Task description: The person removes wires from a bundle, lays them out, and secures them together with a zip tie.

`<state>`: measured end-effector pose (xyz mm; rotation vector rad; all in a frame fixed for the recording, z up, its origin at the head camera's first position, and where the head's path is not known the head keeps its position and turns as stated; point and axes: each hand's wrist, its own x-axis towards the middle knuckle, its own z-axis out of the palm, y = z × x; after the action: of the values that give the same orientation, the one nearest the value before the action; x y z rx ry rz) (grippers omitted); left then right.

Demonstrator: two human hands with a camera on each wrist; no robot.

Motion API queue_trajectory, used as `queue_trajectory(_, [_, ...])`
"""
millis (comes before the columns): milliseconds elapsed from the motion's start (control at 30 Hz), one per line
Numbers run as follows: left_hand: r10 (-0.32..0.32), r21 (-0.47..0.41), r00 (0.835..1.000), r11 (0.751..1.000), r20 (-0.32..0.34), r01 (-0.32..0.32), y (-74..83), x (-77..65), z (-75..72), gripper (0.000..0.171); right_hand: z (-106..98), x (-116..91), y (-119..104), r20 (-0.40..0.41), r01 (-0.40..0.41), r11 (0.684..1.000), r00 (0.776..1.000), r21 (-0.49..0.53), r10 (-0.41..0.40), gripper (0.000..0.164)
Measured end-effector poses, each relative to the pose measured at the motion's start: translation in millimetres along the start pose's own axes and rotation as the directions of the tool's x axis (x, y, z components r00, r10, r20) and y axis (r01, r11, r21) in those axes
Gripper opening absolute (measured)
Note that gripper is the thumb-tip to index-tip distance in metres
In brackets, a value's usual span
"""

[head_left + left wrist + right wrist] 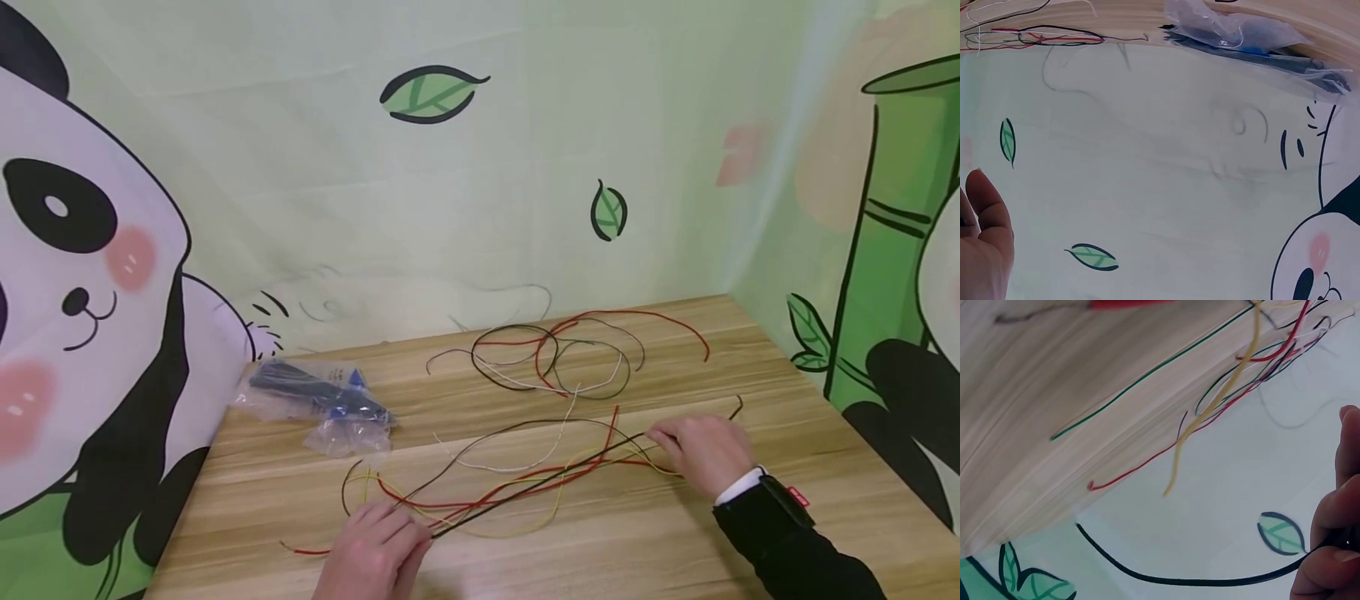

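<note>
While left hand [378,546] and right hand [708,454] hold black wire [525,491], wires [612,429] beneath

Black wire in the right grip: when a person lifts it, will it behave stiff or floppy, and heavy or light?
The black wire is probably springy rather than limp: its free end, beyond the right grip, holds a curve unsupported. It is likely light, being so thin.

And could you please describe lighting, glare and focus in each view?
Head: even light, glints on the plastic bag, pale sheen on the backdrop; left wrist: the left hand looks shaded; right wrist: the red wire along the top edge is out of focus.
</note>
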<state>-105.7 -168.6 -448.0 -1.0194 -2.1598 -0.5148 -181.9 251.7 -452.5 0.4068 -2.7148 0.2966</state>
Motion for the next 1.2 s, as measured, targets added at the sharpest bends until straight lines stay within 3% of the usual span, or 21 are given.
queue_trajectory(100, [0.022,0.014,1.0,1.0,-0.022,-0.021,-3.3,-5.4,-0.2,0.03,0,0,7,-0.018,-0.006,1.0,1.0,-0.007,0.006,0.012])
queue_trajectory(300, [0.004,0.013,1.0,1.0,-0.022,-0.003,-12.4,-15.9,-6.4,0.033,-3,-3,20,-0.035,-0.022,1.0,0.999,-0.011,0.022,0.012])
queue_trajectory(533, [-0.038,-0.028,0.999,0.999,-0.018,0.038,-19.6,-22.4,-10.1,0.033,-4,-8,27,-0.153,0.091,0.996,0.984,-0.023,-0.093,0.01])
queue_trajectory(700, [-0.071,-0.047,0.997,0.996,0.015,0.072,-21.4,-24.5,-13.4,0.032,-4,-8,34,-0.209,0.137,0.989,0.967,-0.05,-0.145,0.024])
queue_trajectory(867, [-0.104,-0.051,0.994,0.993,0.039,0.106,-23.4,-27.0,-18.0,0.032,-7,-11,43,-0.201,0.119,0.991,0.971,-0.057,-0.128,0.012])
queue_trajectory(1200, [-0.074,-0.002,0.997,0.997,-0.006,0.074,-32.4,-36.6,-19.3,0.038,-9,-17,65,-0.222,0.054,0.997,0.973,-0.06,-0.066,0.01])
